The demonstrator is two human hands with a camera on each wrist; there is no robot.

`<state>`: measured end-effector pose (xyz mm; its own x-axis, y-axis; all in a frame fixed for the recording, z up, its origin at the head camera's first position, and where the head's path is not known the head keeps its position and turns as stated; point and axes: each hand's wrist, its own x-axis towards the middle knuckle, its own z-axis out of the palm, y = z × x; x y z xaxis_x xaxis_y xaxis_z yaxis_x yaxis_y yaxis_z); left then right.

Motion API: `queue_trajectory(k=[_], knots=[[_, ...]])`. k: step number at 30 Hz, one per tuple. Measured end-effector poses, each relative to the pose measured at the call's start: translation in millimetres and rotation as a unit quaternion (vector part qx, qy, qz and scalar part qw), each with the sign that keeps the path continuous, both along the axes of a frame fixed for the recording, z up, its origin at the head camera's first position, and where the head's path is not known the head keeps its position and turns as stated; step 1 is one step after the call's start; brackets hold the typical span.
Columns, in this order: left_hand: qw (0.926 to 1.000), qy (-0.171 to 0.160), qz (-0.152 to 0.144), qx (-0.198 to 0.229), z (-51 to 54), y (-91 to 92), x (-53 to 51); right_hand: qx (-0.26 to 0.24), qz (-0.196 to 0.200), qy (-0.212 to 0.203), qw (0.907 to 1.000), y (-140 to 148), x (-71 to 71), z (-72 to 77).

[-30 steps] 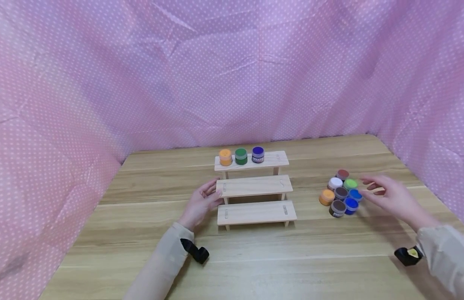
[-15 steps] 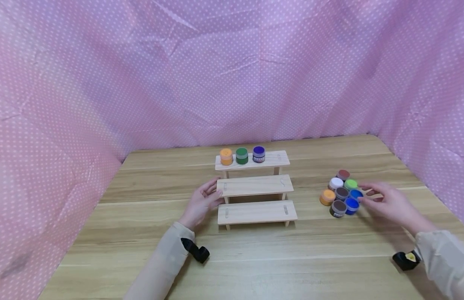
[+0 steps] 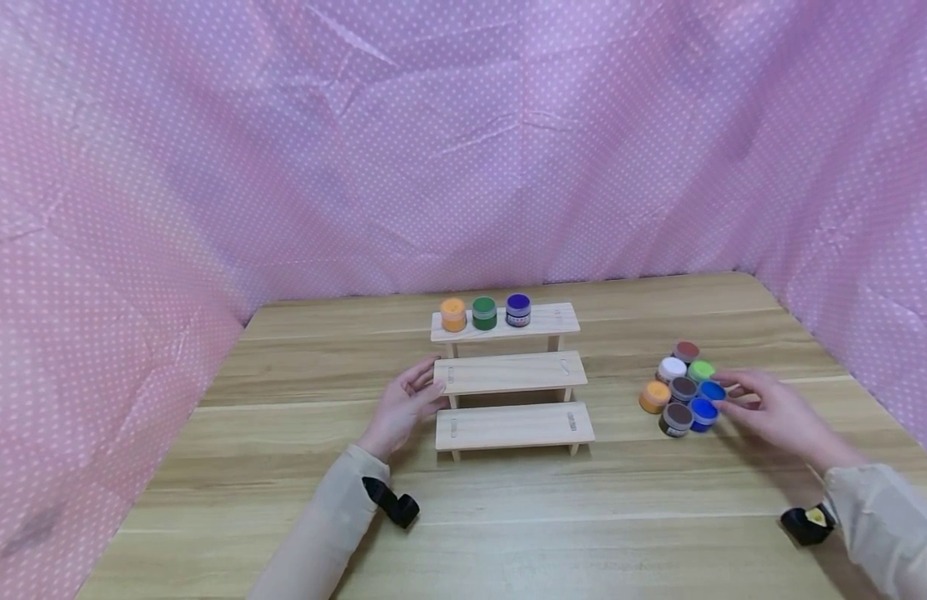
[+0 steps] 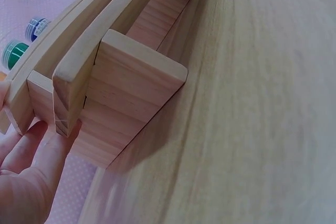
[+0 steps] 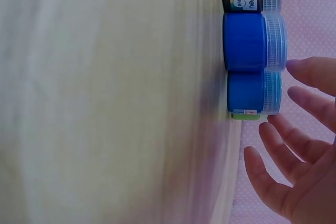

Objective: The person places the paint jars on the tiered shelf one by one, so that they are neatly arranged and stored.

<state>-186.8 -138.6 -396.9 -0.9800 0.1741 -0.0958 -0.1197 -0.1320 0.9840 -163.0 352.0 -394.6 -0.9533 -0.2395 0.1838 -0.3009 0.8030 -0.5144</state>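
Note:
A three-step wooden display stand stands mid-table. My left hand holds it at the left end of the middle step; in the left wrist view, the fingers bend around the step ends. On the top step sit an orange paint jar, a green paint jar and a dark blue paint jar. To the right is a cluster of several paint jars. My right hand is at its right side, its fingers loosely spread beside the two blue paint jars. Nothing is gripped there.
The cluster also has a light green jar, a white jar, a red-brown jar, another orange jar and two dark brown jars. A pink dotted curtain surrounds the wooden table.
My right hand has moved left, closer to the blue jars, and its fingertips have come to their edge. The left hand keeps its place on the stand.

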Motion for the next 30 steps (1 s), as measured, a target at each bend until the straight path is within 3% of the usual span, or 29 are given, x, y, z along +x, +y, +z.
queue_trajectory(k=[19, 30], knots=[[1.0000, 0.000, 0.000, 0.000, -1.4, 0.3, -2.3, 0.020, 0.002, -0.009, 0.9998, -4.1, -3.0, 1.3], [1.0000, 0.001, 0.004, 0.001, -2.7, 0.8, -0.6, 0.024, 0.001, -0.041, 0.9989, -7.1, -3.4, 2.2]])
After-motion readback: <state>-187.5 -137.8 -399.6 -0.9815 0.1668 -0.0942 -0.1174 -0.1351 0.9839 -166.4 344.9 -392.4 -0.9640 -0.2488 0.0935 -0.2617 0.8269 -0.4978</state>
